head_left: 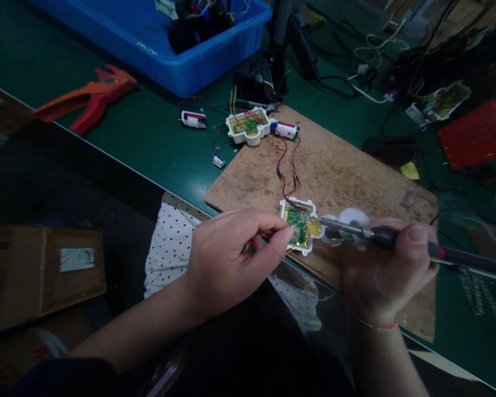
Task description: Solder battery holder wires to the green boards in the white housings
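Note:
My right hand (397, 264) is closed around the handle of a soldering iron (380, 237), whose metal tip reaches left to a green circuit board (296, 223). That board sits in a small white plastic housing (307, 251) at the front of a brown wooden board (330, 165). Just left of it, my left hand (240, 253) is pinched shut, thumb and index fingertip over the housing's edge. A thin wire seems to run from this pinch toward the iron's tip. Red and black leads link the circuit board to a battery (286, 130) farther back.
A second white housing (248, 127) with a circuit board lies behind, near another battery (193, 119) and a small cylindrical part (219, 161). Red wire strippers (91, 99) lie left of a blue bin (215, 60). At right stands a red box (477, 135). White round pieces (353, 218) sit behind the iron.

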`<state>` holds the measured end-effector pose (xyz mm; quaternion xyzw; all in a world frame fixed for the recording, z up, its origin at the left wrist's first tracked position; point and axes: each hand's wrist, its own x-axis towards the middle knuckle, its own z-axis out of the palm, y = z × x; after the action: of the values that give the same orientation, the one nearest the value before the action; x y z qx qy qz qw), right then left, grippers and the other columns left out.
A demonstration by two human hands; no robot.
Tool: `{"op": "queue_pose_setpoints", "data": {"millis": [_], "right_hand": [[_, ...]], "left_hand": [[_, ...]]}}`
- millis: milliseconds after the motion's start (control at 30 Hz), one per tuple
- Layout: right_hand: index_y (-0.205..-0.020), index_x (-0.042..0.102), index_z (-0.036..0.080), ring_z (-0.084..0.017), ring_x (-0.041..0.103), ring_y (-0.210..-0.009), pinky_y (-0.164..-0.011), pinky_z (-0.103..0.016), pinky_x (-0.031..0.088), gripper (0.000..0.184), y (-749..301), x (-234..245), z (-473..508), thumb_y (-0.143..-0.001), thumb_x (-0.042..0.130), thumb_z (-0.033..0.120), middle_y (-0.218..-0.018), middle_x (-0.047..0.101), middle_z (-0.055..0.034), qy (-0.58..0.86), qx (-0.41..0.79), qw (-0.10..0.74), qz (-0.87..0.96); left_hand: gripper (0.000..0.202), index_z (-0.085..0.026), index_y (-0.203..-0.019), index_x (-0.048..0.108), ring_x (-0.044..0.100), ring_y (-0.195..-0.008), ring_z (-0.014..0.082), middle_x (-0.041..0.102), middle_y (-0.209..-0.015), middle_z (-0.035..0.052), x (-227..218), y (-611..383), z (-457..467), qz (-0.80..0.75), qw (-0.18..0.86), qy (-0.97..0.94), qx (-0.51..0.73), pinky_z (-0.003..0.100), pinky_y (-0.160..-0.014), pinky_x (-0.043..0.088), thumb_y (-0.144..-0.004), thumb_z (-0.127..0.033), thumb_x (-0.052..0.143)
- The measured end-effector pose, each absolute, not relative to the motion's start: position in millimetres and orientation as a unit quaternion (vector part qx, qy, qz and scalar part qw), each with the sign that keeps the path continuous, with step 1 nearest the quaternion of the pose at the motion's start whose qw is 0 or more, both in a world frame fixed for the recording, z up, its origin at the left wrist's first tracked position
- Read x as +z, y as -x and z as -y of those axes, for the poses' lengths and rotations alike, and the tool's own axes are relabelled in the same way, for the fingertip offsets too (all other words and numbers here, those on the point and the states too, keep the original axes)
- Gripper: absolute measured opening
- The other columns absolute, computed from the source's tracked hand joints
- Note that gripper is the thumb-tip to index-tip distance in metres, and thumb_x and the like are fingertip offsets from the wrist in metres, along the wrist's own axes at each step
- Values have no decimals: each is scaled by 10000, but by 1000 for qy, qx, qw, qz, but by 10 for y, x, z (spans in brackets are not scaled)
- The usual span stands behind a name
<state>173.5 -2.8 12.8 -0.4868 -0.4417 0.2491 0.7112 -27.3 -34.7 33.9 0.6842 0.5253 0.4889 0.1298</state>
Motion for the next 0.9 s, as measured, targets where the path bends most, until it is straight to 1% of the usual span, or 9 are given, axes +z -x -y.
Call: {"op": "queue_pose_setpoints", "data": {"millis": [200,333,467,533,600,700,800,900], "right_hand": [[-723,586,200,-86,487,-483,-423,-223,386,303,-1731,131,25,-874,670,449,-681,570,36,495,243,710,438],[-718,587,199,-81,468,-476,-422,-221,367,308,-1737,111,8,-877,661,452,-674,573,38,490,239,720,429],[-695,591,195,-91,452,-481,-436,-232,339,341,-1768,73,-31,-892,620,472,-624,556,32,495,216,736,407],[-680,567,210,-95,417,-471,-446,-241,308,337,-1790,67,-44,-900,591,464,-592,532,36,487,210,744,407],[-657,536,228,-102,396,-472,-467,-254,282,299,-1809,75,-44,-885,573,417,-572,479,46,472,197,754,413],[-613,510,246,-124,416,-514,-514,-282,301,251,-1826,91,-14,-825,566,367,-587,365,47,454,155,769,422],[-587,497,239,-131,442,-552,-550,-299,333,252,-1826,78,36,-790,569,370,-639,357,35,446,127,773,434],[-596,519,221,-115,445,-551,-553,-298,319,270,-1795,30,80,-810,553,381,-674,383,33,427,127,772,454]], "left_hand": [[63,-203,-848,718,594,-513,69,717,-663,-61,335,276,358,-533,133,-680,485,224,-522,478,-903,-189,748],[70,-199,-842,718,588,-513,59,722,-676,-65,336,284,358,-530,133,-677,494,217,-504,464,-887,-164,758],[95,-204,-816,710,575,-494,52,720,-668,-69,328,295,386,-539,132,-667,497,207,-469,445,-874,-147,759],[106,-208,-807,695,572,-489,52,712,-665,-65,298,301,424,-548,130,-651,510,197,-452,441,-868,-144,753],[125,-211,-796,668,556,-473,49,689,-643,-67,247,313,481,-547,120,-637,530,182,-433,431,-858,-141,751],[169,-207,-751,623,519,-421,44,666,-599,-68,153,347,594,-536,120,-638,540,169,-403,409,-843,-146,751],[166,-205,-748,606,558,-420,68,682,-587,-49,71,392,704,-509,155,-658,533,184,-421,446,-846,-128,716],[160,-207,-799,603,599,-444,96,664,-558,-45,23,422,768,-456,182,-676,549,207,-458,489,-835,-70,676]]}}
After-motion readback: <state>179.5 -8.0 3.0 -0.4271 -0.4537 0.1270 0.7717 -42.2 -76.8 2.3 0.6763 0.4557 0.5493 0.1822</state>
